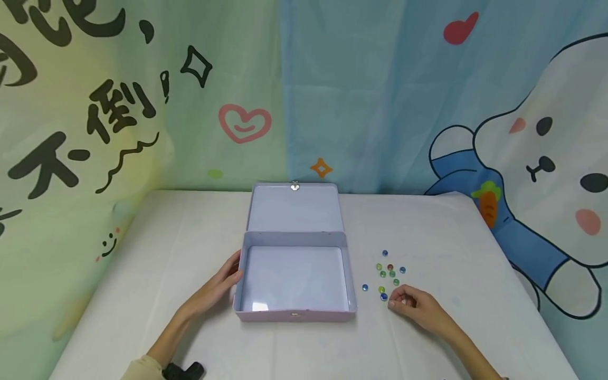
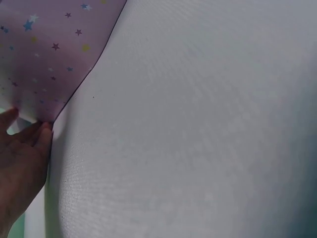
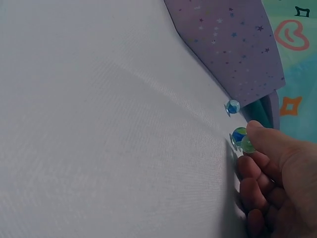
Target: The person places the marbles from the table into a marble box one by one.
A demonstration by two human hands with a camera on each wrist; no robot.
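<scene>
A lidded metal box [image 1: 292, 315] stands with its lid [image 1: 294, 208] raised at the back; its outside is lilac with small stars. My left hand [image 1: 214, 289] rests its fairly straight fingers against the box's left wall, as the left wrist view also shows. To the right of the box lie several glass marbles, among them a red one [image 1: 390, 267] and a blue one [image 1: 383, 297]. My right hand [image 1: 418, 306] is beside them with fingers curled. In the right wrist view its thumb and index finger pinch a green marble [image 3: 249, 144], close to the blue one.
A white cloth [image 1: 199, 227] covers the table. Behind it hangs a printed curtain [image 1: 351, 105] with a cartoon rabbit on the right. A single blue marble [image 1: 364, 287] sits between the box and the other marbles. A black strap device [image 1: 184, 371] is on the left wrist.
</scene>
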